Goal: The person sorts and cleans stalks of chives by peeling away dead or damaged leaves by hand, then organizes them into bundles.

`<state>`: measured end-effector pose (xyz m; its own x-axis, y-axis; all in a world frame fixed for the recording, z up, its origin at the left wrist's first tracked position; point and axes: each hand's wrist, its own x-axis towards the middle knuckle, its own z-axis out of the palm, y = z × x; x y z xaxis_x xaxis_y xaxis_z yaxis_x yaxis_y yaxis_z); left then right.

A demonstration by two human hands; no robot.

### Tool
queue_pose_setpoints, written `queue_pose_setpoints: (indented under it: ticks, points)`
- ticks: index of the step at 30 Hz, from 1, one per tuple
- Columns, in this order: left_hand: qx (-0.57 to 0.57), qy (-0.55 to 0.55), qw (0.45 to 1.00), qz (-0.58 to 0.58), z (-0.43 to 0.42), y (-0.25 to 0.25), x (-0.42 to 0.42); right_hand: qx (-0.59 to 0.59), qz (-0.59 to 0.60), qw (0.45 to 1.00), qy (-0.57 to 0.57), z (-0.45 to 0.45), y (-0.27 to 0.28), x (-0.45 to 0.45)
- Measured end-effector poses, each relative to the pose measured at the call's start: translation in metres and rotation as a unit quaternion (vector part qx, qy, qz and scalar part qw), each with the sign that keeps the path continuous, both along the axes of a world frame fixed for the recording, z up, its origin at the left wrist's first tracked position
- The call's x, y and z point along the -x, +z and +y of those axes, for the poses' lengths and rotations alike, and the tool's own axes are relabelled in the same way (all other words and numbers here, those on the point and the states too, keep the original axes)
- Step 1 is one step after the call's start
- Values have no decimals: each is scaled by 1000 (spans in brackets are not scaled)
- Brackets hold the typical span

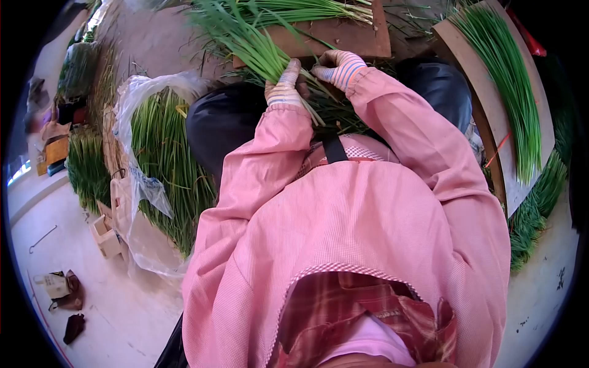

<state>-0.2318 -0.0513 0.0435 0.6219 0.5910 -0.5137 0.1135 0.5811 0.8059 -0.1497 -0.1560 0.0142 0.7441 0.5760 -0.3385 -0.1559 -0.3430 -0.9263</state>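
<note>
A bunch of green chives (264, 52) is gripped in my left hand (285, 89), which wears a striped glove with bare fingertips. The leaves fan out to the upper left, and pale stem ends stick out below the hand. Close by on the right, my right hand (337, 66) has its thumb and fingers pinched together near the stems. What lies between those fingertips is too small to make out. Under both hands, loose green leaves (340, 113) lie between my knees.
More chives (307, 11) lie on a brown board (362, 40) ahead. A long bundle of chives (506, 80) rests on a curved board (540, 132) at right. On the left, a clear plastic bag (132, 101) holds many green stalks. A small cream-coloured box (105, 236) stands beyond it.
</note>
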Motion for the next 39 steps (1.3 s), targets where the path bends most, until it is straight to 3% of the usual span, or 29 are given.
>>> queue_pose_setpoints:
  ticks: [1, 2, 4, 5, 7, 8, 9, 11, 13, 15, 17, 19, 22, 23, 24, 25, 27, 29, 35, 36, 37, 39]
  points:
    - [-24, 7, 1000, -16, 2, 2, -3, 47, -78, 996, 13, -1, -3, -4]
    - [-6, 20, 999, -29, 6, 5, -5, 48, -79, 996, 14, -4, 5, -4]
    - [-14, 52, 997, -46, 25, 13, -11, 222, -145, 959, 96, -11, 31, -5]
    - [-20, 54, 995, -83, 38, 12, -13, 239, -160, 952, 102, -19, 19, -7]
    - [-55, 68, 986, -139, 56, 28, -20, 353, -245, 879, 205, -44, 7, -5]
    - [-30, 90, 988, -126, 67, 35, -23, 429, -166, 825, 327, -52, 4, -13]
    - [-21, 77, 989, -123, 79, 36, -26, 410, -170, 825, 350, -66, 23, -10]
    - [42, 24, 992, -115, 88, 33, -32, 379, -160, 881, 232, -69, 42, -9]
    - [84, 1, 988, -130, 77, 22, -36, 168, -211, 960, 75, -62, 50, -3]
    - [42, -37, 997, -54, 41, 28, -36, 2, -193, 981, 10, -44, 57, 5]
    - [136, -12, 988, -69, 18, 20, -35, -1, 14, 998, 53, -33, 50, 10]
    - [223, 32, 972, -58, 13, 4, -29, 57, -24, 997, 42, -35, 50, 14]
    - [270, 34, 960, -71, 15, -12, -12, 6, 91, 992, -92, -43, 43, 11]
    - [281, 34, 955, -83, 11, -14, -7, 6, 95, 991, -89, -45, 43, 17]
    - [270, 53, 960, -42, 4, -7, -6, 31, -13, 999, 8, -47, 43, 25]
    - [276, 24, 955, -110, 1, -18, -5, 56, -123, 986, 103, -48, 42, 29]
    - [302, -9, 949, -95, 1, -13, -9, 92, -68, 985, 132, -50, 39, 31]
    - [281, -14, 953, -117, -2, -15, -6, 68, 43, 994, 74, -55, 47, 35]
    - [289, -23, 937, -194, -13, -14, -6, 15, -19, 999, 48, -48, 39, 42]
    - [287, -39, 932, -217, -15, -12, -5, -15, 77, 994, 70, -41, 42, 42]
    - [285, -54, 926, -241, -16, -9, -6, 7, 239, 971, 6, -42, 49, 48]
    - [278, -70, 926, -244, -9, -4, -7, 17, 151, 988, 3, -41, 45, 47]
